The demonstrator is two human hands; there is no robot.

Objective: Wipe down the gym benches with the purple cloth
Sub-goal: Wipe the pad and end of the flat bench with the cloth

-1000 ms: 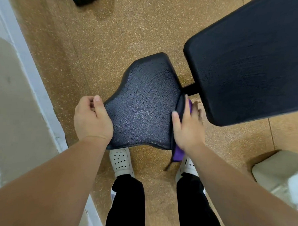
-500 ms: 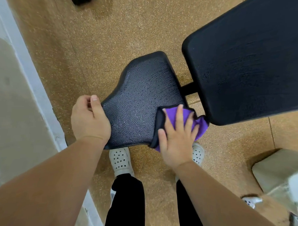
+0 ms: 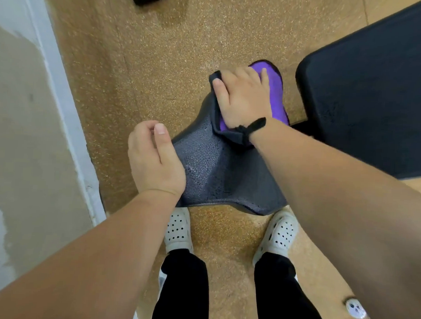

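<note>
While the left hand [image 3: 154, 157] curls its grip round the near left edge of the seat [image 3: 218, 174] to steady it, the right hand [image 3: 242, 98] lies flat, fingers spread, pressing the cloth [image 3: 277, 95] on the seat's far end, near the backrest [image 3: 374, 93]. Soft, light and limp, the cloth likely bunches and slides on the pebbled padding; a broad palm suits it better than a corner pinch.

A gym: padded black bench [image 3: 374, 93] on speckled rubber floor [image 3: 172, 62].
</note>
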